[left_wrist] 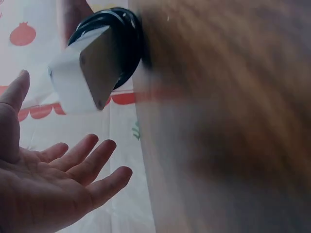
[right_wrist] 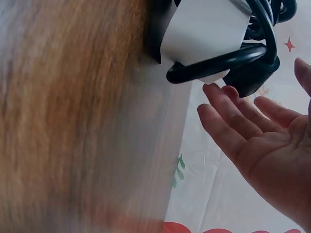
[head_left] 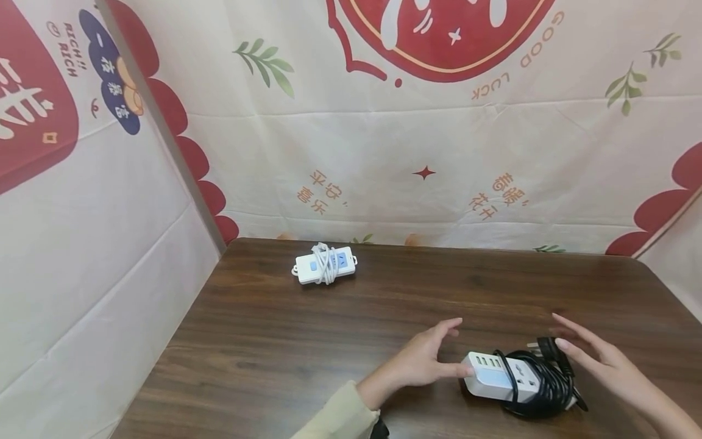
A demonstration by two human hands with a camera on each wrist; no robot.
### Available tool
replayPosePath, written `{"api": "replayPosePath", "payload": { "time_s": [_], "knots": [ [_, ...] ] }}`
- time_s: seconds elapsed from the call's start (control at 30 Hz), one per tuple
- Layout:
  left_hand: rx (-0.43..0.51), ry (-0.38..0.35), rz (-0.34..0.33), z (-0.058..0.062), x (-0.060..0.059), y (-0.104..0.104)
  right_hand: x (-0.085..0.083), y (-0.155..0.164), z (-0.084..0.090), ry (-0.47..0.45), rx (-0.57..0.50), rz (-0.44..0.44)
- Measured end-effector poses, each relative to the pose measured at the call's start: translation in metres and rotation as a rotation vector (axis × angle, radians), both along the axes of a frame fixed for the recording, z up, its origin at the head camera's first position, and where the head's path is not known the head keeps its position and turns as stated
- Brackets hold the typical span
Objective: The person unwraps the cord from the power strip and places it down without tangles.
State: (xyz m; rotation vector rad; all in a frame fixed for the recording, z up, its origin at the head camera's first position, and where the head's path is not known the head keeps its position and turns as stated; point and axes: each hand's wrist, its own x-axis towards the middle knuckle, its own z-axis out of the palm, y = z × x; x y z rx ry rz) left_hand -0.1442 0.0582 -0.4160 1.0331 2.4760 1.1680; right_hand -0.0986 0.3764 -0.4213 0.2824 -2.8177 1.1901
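A white power strip [head_left: 488,379] with its black cord [head_left: 548,393] wound round one end lies near the front right of the table. My left hand [head_left: 419,361] is at its left end, fingers spread, the thumb overlapping the end in the head view. In the left wrist view, the palm of that left hand [left_wrist: 53,189] faces up beside the strip's end [left_wrist: 70,80]. My right hand [head_left: 609,366] is by the corded end, fingers extended near the black plug [head_left: 548,349]. The right wrist view has this right hand [right_wrist: 267,145] with fingertips close by the strip [right_wrist: 209,36].
Another white power strip [head_left: 304,269], wrapped in its white cord [head_left: 327,263], lies at the back left of the brown wooden table [head_left: 263,366]. Printed cloth [head_left: 384,146] hangs behind the table, and a cloth panel [head_left: 109,262] stands along the left side.
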Motion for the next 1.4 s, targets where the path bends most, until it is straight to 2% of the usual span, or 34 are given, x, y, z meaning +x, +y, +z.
{"api": "replayPosePath", "payload": {
  "time_s": [0.2,0.3,0.4,0.63,0.77,0.9,1.1,1.3,1.4],
  "knots": [
    [-0.025,-0.008,-0.068,-0.003,0.006,0.009,0.000,-0.003,-0.003,-0.005,-0.001,-0.012],
    [-0.036,0.000,-0.079,-0.003,0.008,0.014,0.001,-0.004,-0.005,-0.015,0.002,-0.021],
    [-0.047,-0.025,-0.078,-0.003,0.010,0.019,0.001,-0.004,-0.007,-0.042,0.018,-0.042],
    [-0.058,-0.129,-0.020,-0.001,0.014,0.027,0.001,-0.004,-0.009,-0.137,0.099,-0.095],
    [-0.070,-0.134,-0.013,-0.002,0.015,0.030,0.001,-0.006,-0.006,-0.186,0.108,-0.111],
    [-0.098,-0.092,0.001,-0.003,0.016,0.035,0.002,-0.009,-0.003,-0.217,0.089,-0.126],
    [-0.145,0.042,0.081,-0.005,0.018,0.041,0.005,-0.012,0.001,-0.221,0.075,-0.144],
    [-0.094,0.137,0.149,-0.004,0.017,0.038,0.011,-0.014,0.011,-0.125,0.040,-0.159],
    [-0.036,0.128,0.172,-0.003,0.013,0.034,0.013,-0.016,0.019,-0.091,0.018,-0.169]
  ]
}}
